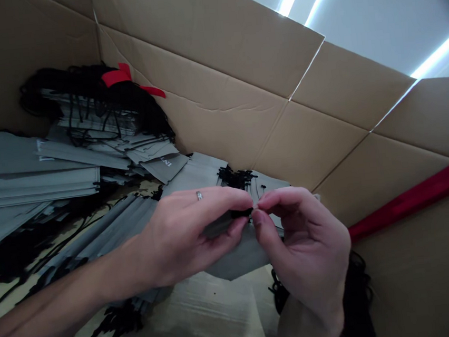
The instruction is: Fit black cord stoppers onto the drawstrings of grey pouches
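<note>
My left hand [193,230], with a ring on one finger, pinches a short piece of black cord [241,213] between thumb and forefinger. Against those fingertips, my right hand [305,240] is closed in a pinch too; whatever lies between its finger and thumb is too small and hidden to name. Just below and behind both hands is a grey paper bag [237,257], mostly covered by them. More grey bags [196,171] with black cord ends [235,178] lie behind my fingers.
Stacks of grey bags [31,182] fill the left side. A black cord bundle with a red ribbon [116,76] rests on a pile at the back. Cardboard walls [217,58] enclose the work surface [207,318]. A dark red strip [413,195] runs along the right; black cords [358,298] hang below.
</note>
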A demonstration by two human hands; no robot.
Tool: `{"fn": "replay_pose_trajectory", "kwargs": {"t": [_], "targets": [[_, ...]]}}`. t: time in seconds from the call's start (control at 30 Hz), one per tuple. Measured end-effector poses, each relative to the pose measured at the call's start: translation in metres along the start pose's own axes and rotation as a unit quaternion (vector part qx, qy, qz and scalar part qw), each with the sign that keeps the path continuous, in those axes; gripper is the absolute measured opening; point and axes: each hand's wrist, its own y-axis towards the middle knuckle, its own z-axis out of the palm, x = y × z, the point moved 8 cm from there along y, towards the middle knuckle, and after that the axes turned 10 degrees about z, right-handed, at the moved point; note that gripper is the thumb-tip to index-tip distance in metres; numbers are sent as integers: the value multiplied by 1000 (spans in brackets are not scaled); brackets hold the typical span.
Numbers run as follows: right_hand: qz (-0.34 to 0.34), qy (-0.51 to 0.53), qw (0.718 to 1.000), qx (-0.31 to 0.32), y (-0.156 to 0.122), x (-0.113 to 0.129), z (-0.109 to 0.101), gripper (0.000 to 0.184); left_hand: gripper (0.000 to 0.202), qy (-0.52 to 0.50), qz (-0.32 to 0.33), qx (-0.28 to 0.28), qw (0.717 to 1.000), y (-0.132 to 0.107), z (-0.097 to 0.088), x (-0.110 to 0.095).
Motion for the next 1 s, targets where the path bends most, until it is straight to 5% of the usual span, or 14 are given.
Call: {"fn": "replay_pose_trajectory", "kwargs": {"t": [0.13, 0.37, 0.5, 0.63, 0.87, 1.0], "targets": [[17, 2, 998, 55, 0, -4, 7, 16, 17, 17, 9, 0, 1000, -1, 2, -4], [52, -14, 998, 43, -2, -10, 1, 8, 20, -95, -31, -35, 994, 1, 4, 10], [68, -16, 997, 37, -2, -14, -1, 5, 34, -152, -107, 26, 982, -1, 13, 24], [72, -22, 997, 27, -1, -15, -4, 3, 15, -189, -162, 119, 961, -2, 23, 34], [86, -3, 995, 56, -2, -16, -3, 3, 14, -237, -143, 131, 952, 0, 15, 33], [55, 31, 991, 118, -2, -10, 6, 33, 14, -202, -139, 156, 957, -4, 16, 31]]}}
